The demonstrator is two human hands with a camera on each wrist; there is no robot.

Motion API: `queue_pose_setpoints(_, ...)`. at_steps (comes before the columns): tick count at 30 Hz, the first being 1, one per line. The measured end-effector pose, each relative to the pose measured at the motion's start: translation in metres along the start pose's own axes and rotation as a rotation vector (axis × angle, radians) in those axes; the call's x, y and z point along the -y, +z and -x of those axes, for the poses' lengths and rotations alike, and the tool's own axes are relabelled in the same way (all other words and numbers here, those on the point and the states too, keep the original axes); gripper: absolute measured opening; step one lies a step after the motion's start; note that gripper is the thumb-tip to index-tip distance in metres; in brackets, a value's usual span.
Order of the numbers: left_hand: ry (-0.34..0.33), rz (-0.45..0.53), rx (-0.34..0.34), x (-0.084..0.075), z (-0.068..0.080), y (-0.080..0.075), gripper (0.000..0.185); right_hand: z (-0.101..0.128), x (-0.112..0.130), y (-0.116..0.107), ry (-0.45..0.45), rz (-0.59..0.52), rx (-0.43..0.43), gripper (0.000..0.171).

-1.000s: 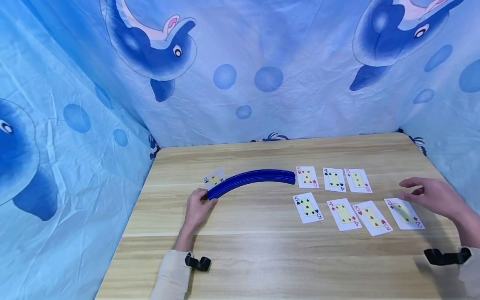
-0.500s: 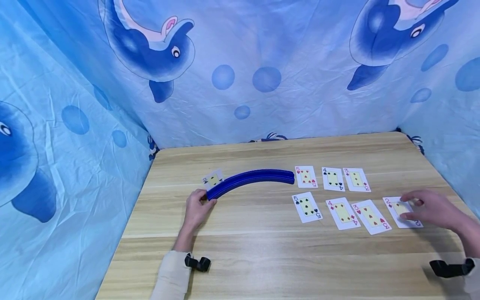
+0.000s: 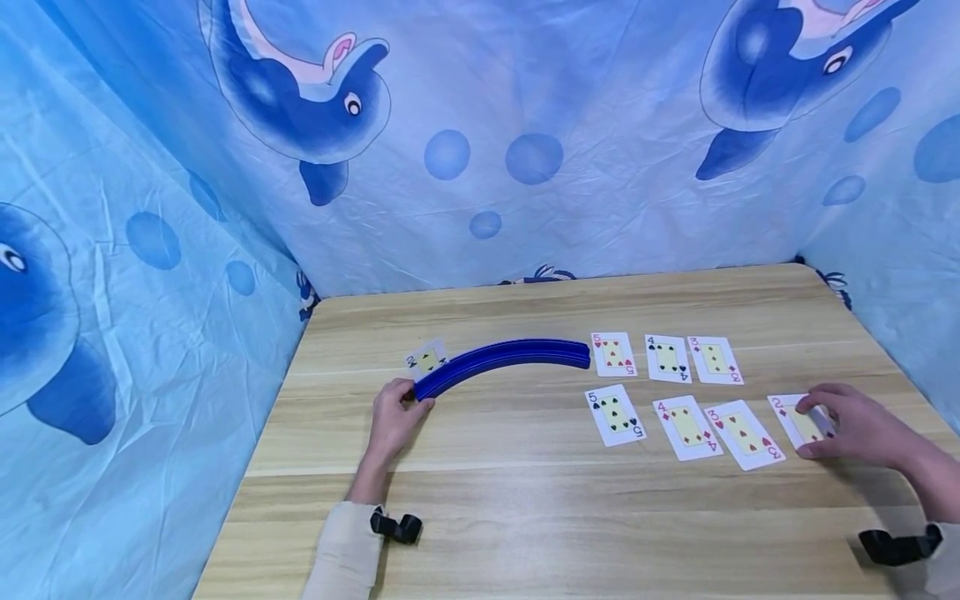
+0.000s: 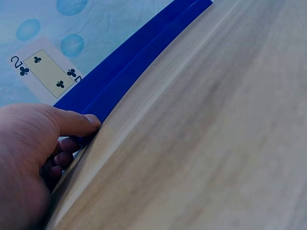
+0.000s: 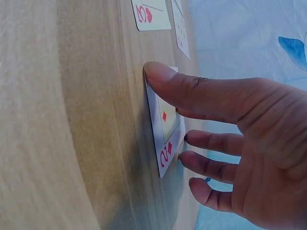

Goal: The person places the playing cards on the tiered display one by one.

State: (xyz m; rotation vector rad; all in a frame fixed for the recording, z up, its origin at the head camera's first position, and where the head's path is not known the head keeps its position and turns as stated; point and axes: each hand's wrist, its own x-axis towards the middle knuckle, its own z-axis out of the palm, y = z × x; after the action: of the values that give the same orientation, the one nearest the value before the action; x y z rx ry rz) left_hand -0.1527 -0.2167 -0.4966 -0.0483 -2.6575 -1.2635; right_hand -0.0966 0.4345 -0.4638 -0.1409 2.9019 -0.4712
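Two of diamonds (image 3: 801, 422): face up, far right of the near card row on your wooden table (image 3: 525, 517). Your right hand (image 3: 851, 425) pinches it, thumb at near edge, fingers spread over far edge. Your left hand (image 3: 395, 414) curls round the left end of the curved blue card holder (image 3: 498, 361).

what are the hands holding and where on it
Left hand grips the blue card holder at its left end; right hand pinches the two of diamonds by its edges.

Wooden table (image 3: 525, 517) bears playing cards (image 3: 678, 392), blue holder (image 3: 498, 360).
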Motion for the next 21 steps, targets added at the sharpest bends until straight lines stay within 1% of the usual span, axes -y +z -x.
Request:
queue_pose_setpoints(5,-0.01,0.012,0.0,-0.0012,0.0004,0.0,0.021,-0.0017,0.0031,-0.0018,0.019,0.016,0.004,0.075)
queue_pose_setpoints(7,-0.002,0.009,-0.004,-0.0018,0.0009,0.0001,0.021,-0.0019,0.0043,-0.0021,0.021,0.024,0.002,0.075)
queue_pose_setpoints(12,0.02,0.001,-0.012,-0.0018,0.0015,0.0002,0.019,-0.0014,0.0056,-0.0018,-0.004,0.05,-0.013,0.071)
queue_pose_setpoints(21,0.01,0.002,-0.004,-0.0028,0.0014,-0.0018,0.022,-0.0046,0.0064,-0.0033,-0.016,0.091,-0.015,0.068)
